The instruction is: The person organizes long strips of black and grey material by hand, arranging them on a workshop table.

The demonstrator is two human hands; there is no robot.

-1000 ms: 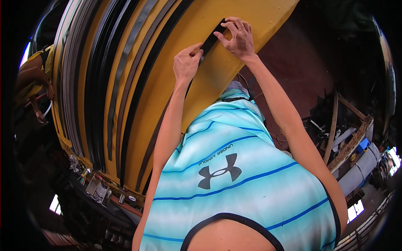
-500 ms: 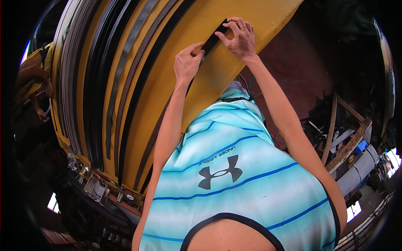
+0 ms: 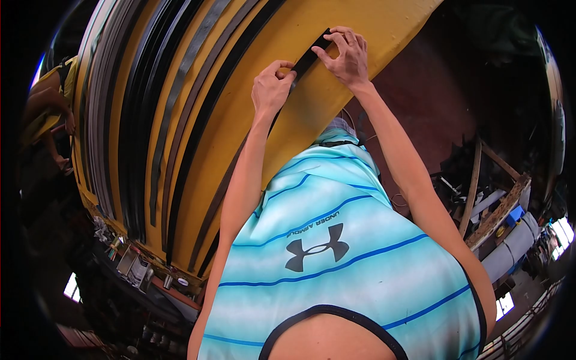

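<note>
Thumb and fingertips of the left hand point(image 3: 273, 89) pinch a black strip point(image 3: 307, 59) by its edge, while the right hand point(image 3: 348, 59), loosely curled, grips its far end. It lies on a yellow table point(image 3: 384, 27), right of other dark strips point(image 3: 135, 102).

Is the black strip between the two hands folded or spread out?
Spread out: the black strip shows as one straight, unfolded band from the left hand to the right hand. Beyond that, cannot tell.
</note>
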